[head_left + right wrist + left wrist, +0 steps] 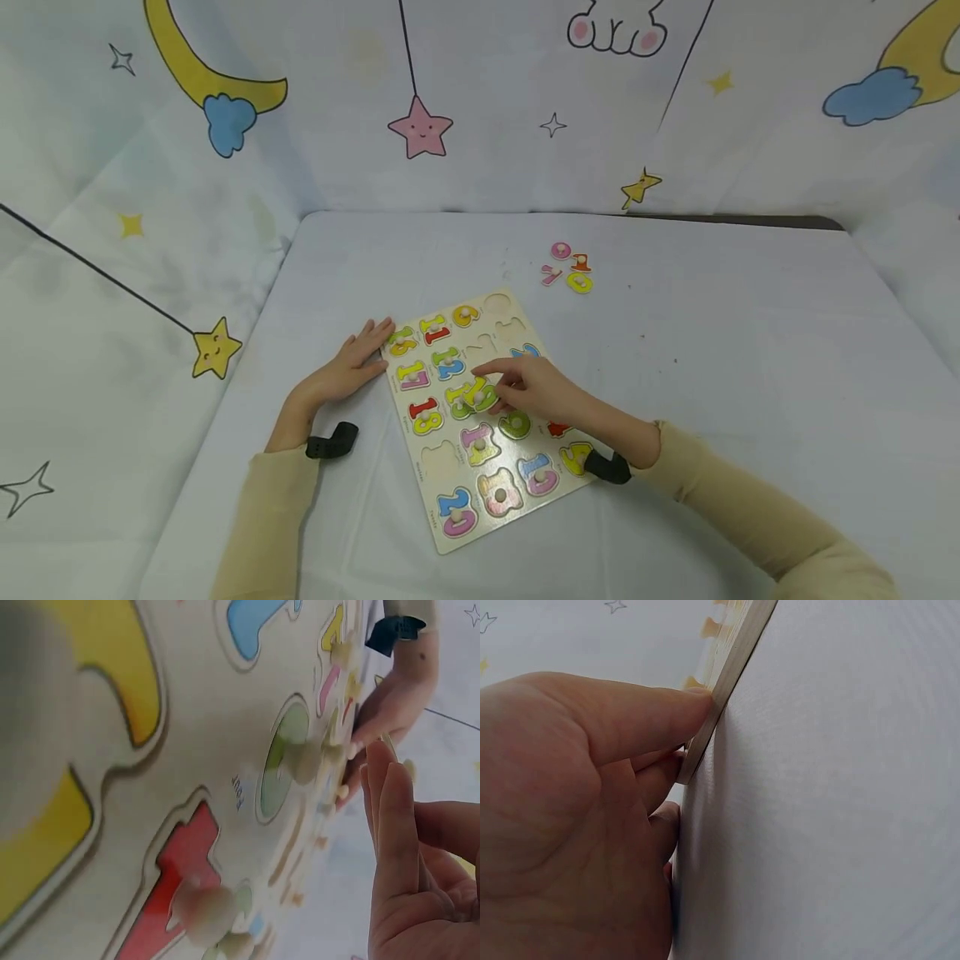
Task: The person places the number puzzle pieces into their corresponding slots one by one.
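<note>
A wooden number puzzle board (480, 417) lies slantwise on the desk (750, 375), a little left of centre and near the person. Most of its hollows carry coloured numbers with small pale knobs; a few hollows at the far end and one near the left edge lie bare.

The left hand (352, 367) rests on the desk at the board's far left edge — fingers straight, grip open; the left wrist view shows the thumb (645, 705) and fingertips pressed against the board's rim (731, 667).

The right hand (536, 387) hovers over the middle of the board, its fingertips at the yellow-green number piece (474, 393) that sits between the blue 12 (447, 362) and the pink-and-yellow piece (480, 443) nearer the person. Whether the fingers pinch its knob cannot be told; the right wrist view shows straight fingers (394, 825) close above the board.

Four loose pieces (570, 267) — pink, orange, yellow — lie together on the desk, well apart from the board on the far right.
</note>
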### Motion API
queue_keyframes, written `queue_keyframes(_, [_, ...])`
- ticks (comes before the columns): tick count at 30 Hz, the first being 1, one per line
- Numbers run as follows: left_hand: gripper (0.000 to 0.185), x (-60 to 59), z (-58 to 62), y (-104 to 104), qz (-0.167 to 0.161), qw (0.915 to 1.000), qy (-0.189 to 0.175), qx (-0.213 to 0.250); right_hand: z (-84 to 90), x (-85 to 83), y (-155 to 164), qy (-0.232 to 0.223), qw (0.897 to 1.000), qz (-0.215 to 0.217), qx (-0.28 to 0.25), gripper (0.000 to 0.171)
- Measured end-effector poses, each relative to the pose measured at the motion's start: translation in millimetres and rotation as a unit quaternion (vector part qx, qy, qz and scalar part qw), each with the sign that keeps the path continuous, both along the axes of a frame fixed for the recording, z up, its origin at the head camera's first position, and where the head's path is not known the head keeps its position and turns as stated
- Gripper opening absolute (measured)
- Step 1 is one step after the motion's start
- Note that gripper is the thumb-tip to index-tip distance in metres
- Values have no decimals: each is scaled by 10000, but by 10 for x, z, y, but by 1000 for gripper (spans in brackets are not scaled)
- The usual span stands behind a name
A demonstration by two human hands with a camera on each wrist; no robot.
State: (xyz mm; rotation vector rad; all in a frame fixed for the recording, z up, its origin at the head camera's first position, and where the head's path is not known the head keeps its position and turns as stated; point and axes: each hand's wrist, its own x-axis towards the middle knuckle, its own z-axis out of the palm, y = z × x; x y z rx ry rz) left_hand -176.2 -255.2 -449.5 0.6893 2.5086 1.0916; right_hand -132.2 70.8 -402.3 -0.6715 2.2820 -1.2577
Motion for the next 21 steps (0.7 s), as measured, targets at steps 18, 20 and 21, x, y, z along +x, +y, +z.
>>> queue_keyframes(18, [61,-21,-17,14,6,10000,41,2,-213,380,-469,-469,9961,738,-148,24])
queue_keyframes(20, [61,-13,-7,12,16,10000,47,-20,-211,397,-489,-524,9959,724,-172,21])
queue_keyframes(21, [61,-8,0,9,21,10000,54,-33,-211,403,-497,-574,9956,716,-179,20])
